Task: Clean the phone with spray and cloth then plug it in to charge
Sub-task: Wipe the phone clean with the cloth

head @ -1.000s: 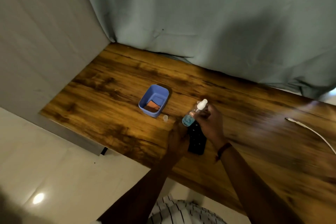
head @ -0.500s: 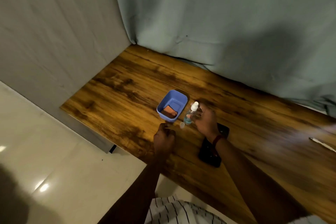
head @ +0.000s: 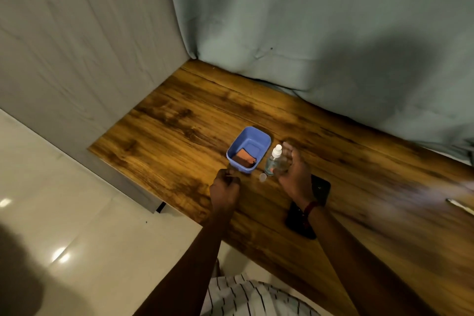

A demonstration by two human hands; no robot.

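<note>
Dim, warm indoor light overall, colours muted. Two small glare spots on the glossy floor [head: 61,255] at lower left, from an overhead source out of view. Large soft shadow on the curtain [head: 379,67] at upper right; another dark patch in the bottom left corner. Table [head: 179,120] fairly sharp at centre, smeared with motion blur toward the right edge, cable [head: 459,206] there barely readable. Slight blur on the right hand [head: 292,174]. Wide-angle bending of straight lines near the frame edges.
</note>
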